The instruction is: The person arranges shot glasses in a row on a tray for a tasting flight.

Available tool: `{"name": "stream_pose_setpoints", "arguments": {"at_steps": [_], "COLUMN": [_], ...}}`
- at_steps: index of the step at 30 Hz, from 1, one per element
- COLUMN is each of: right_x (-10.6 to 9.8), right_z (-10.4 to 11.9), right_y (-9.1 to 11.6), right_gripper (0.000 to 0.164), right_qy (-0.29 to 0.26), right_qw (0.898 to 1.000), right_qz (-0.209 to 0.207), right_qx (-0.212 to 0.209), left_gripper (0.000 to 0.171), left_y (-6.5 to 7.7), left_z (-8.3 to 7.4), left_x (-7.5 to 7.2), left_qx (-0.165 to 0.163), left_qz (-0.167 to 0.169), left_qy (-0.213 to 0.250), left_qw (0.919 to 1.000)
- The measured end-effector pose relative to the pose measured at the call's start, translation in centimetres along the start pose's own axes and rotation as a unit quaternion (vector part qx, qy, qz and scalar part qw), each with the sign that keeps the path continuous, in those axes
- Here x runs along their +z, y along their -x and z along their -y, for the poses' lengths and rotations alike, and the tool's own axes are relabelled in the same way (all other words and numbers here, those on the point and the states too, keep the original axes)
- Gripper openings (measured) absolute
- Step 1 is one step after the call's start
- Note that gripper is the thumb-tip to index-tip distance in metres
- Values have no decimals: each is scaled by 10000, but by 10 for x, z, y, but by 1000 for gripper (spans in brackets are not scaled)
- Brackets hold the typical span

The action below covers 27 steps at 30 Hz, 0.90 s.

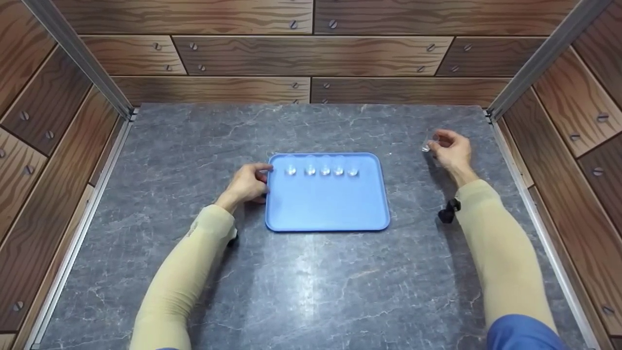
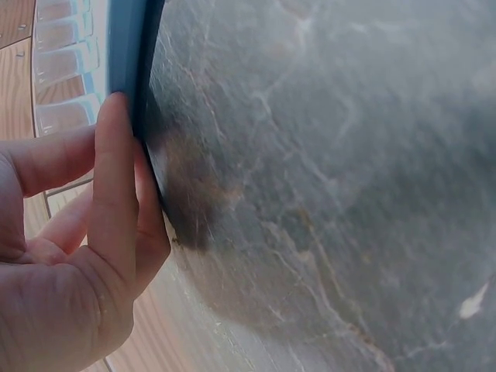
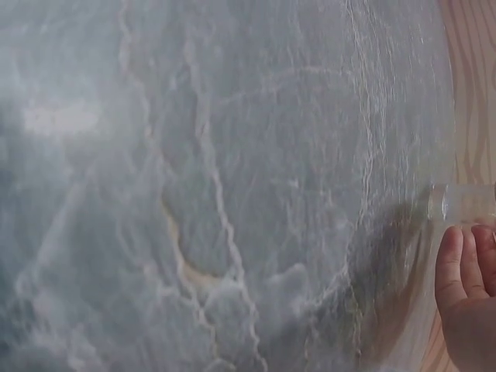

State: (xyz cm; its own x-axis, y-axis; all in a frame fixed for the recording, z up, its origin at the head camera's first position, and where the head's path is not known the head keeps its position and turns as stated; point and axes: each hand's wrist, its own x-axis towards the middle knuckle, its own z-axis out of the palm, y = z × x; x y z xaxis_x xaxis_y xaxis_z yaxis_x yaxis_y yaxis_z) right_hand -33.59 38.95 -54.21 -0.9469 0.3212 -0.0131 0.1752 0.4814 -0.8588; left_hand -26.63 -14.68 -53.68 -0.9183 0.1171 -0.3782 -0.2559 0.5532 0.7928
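A blue tray (image 1: 328, 206) lies flat in the middle of the table. Several small clear cups (image 1: 325, 169) stand on it in a row along its far side; the left wrist view shows part of this row of cups (image 2: 62, 66) past the tray rim (image 2: 128, 54). At the tray's left edge is my left hand (image 1: 249, 182), its fingers (image 2: 115, 178) fairly straight and touching the rim. Off to the right, apart from the tray, my right hand (image 1: 452, 149) pinches another small clear cup (image 1: 425, 147) by the fingertips, above the table. That cup (image 3: 461, 203) shows at the right wrist view's edge.
The grey marbled table (image 1: 301, 282) has wood-patterned walls (image 1: 311, 56) at the back and on both sides. Metal rails (image 1: 80, 214) run along the table's sides. A black wrist camera (image 1: 449, 211) sits at the right wrist.
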Motion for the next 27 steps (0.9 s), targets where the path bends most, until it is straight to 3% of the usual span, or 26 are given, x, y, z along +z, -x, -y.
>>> {"name": "stream_pose_setpoints", "arguments": {"at_steps": [10, 14, 27], "right_x": [1, 5, 25], "right_z": [0, 1, 21], "right_y": [7, 12, 32], "right_gripper": [48, 46, 43], "right_qy": [-218, -298, -624], "right_qw": [9997, 9992, 9918], "right_qz": [54, 27, 502], "right_qx": [-41, -278, -1000], "left_gripper": [75, 76, 75], "left_y": [1, 0, 2], "left_z": [1, 1, 0], "left_x": [0, 0, 1], "left_qx": [94, 72, 57], "left_qz": [-31, -39, -74], "left_qy": [149, 112, 40], "left_qw": [9998, 9999, 9999]}}
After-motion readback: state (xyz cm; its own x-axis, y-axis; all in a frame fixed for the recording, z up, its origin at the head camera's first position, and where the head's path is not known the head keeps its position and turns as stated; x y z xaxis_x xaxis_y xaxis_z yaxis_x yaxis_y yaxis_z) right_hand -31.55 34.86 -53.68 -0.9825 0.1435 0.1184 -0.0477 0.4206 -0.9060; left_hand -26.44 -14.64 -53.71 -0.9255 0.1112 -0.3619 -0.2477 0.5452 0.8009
